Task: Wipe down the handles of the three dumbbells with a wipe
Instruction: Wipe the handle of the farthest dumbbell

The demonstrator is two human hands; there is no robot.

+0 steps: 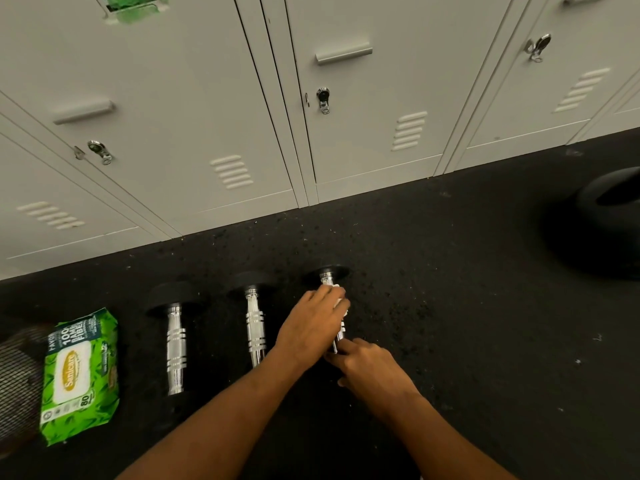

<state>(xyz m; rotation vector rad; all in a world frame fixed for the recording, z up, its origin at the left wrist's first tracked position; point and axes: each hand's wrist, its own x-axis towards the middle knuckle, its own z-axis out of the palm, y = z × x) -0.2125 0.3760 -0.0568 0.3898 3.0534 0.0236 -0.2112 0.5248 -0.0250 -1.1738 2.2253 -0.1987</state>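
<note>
Three dumbbells with chrome handles and black ends lie side by side on the black floor: the left dumbbell (176, 344), the middle dumbbell (255, 323) and the right dumbbell (328, 277). My left hand (311, 327) is wrapped around the right dumbbell's handle with a white wipe (338, 296) pressed against the chrome. My right hand (372, 370) holds the near end of that same dumbbell, whose near weight is hidden under it.
A green pack of wipes (80, 375) lies on the floor left of the dumbbells. Grey lockers (242, 116) line the far wall. A black tyre-like object (602, 220) sits at the right. A dark mesh item (17, 379) is at the left edge.
</note>
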